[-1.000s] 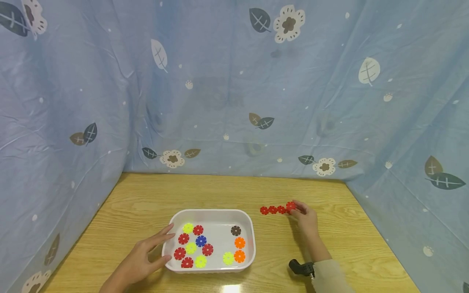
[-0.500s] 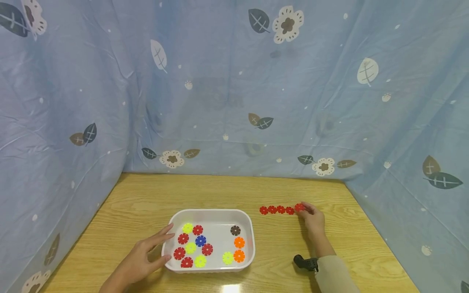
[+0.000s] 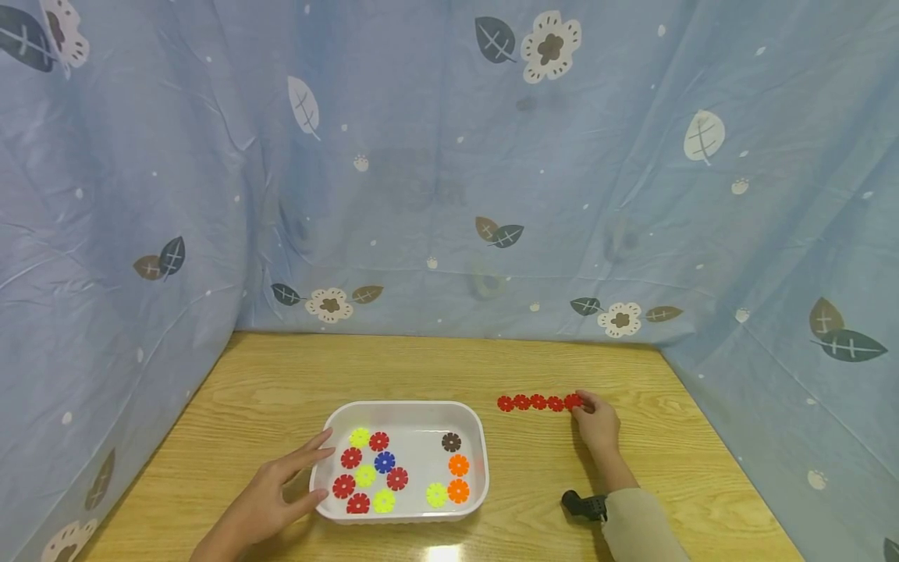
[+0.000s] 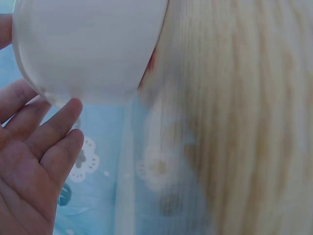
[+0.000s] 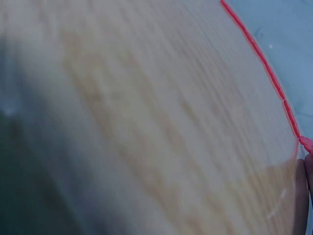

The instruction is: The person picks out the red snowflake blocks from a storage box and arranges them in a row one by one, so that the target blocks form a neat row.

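My right hand [image 3: 598, 424] pinches a red notched plastic disc [image 3: 572, 401] by its right side, at the right end of a row of red discs [image 3: 530, 403] lying on the table. In the right wrist view, the row shows edge-on as a thin red line [image 5: 266, 66], with the tilted end disc [image 5: 306, 143] at the fingertips. My left hand [image 3: 270, 493] rests at the left side of a white tray [image 3: 428, 408], its fingers loosely extended and spread along the rim. The left wrist view shows its fingers [image 4: 63, 122] against the tray's outer wall [image 4: 93, 58].
Several loose discs lie in the tray: red, yellow-green and one blue disc [image 3: 385, 462] on the left, a brown disc [image 3: 452, 442] and orange ones [image 3: 459, 491] on the right. A patterned blue curtain [image 3: 435, 195] encloses the wooden table [image 3: 337, 363]. A black wrist device [image 3: 584, 506] is by the right sleeve.
My right hand drew back rightward from the row, exposing its fourth disc, then lowered another red disc against that end. The left hand and tray stayed put.
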`<state>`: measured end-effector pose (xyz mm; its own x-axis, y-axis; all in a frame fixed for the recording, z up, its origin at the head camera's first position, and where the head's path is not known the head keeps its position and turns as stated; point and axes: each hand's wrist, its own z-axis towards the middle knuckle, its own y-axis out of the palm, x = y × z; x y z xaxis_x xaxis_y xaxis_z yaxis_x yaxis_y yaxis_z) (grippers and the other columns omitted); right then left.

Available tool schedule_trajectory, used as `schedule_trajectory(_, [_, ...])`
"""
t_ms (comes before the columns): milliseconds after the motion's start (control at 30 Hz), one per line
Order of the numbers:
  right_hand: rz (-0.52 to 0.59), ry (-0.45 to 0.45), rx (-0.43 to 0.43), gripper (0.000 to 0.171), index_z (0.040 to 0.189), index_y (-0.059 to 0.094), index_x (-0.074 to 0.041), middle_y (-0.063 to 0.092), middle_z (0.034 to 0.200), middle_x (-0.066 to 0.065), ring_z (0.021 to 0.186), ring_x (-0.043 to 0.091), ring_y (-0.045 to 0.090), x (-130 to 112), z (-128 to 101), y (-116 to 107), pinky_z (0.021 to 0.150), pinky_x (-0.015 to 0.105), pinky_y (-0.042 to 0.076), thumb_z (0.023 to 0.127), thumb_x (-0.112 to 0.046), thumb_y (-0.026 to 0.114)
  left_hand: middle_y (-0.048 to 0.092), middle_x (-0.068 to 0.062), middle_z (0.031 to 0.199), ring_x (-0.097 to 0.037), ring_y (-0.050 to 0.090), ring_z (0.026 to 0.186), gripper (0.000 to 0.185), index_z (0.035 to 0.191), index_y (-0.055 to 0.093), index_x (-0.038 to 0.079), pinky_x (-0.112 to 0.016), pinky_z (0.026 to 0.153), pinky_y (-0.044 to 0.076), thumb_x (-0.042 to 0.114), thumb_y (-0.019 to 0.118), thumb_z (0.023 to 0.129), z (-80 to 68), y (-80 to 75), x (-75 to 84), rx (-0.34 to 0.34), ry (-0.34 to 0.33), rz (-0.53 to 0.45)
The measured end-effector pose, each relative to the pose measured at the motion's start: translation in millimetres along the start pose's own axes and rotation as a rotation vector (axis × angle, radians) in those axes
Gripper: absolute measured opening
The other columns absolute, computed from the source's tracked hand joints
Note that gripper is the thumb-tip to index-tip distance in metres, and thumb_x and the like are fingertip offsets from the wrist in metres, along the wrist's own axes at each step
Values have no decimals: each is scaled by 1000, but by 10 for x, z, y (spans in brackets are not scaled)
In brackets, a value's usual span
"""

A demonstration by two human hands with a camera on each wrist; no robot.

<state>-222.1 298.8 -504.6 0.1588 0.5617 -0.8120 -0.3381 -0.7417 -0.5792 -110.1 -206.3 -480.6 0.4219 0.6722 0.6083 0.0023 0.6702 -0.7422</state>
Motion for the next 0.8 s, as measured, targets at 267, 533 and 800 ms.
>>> schedule_trajectory(267, [-72,-47,12,35,119,55,1,59,109,22,99,31,55,2,-8,13,77,38,48,85,-7,53,42,9,137,-7,40,125,47,120,56,26,-10,96,30,32,70,76,-2,12,-21,21,39,-11])
schedule_trajectory(533, [-75,-65,14,36,120,54,2,58,113,23,101,34,55,-28,-50,26,82,43,48,84,-4,53,42,9,137,-9,41,125,45,120,56,27,-17,96,34,32,69,77,1,-3,7,14,38,-1])
schedule_trajectory(800, [-17,-55,-6,38,124,49,3,54,120,24,107,35,52,-9,-78,22,88,44,46,86,-2,49,42,10,137,-10,41,124,45,120,56,26,-21,96,38,33,69,77,-2,6,-3,19,31,24])
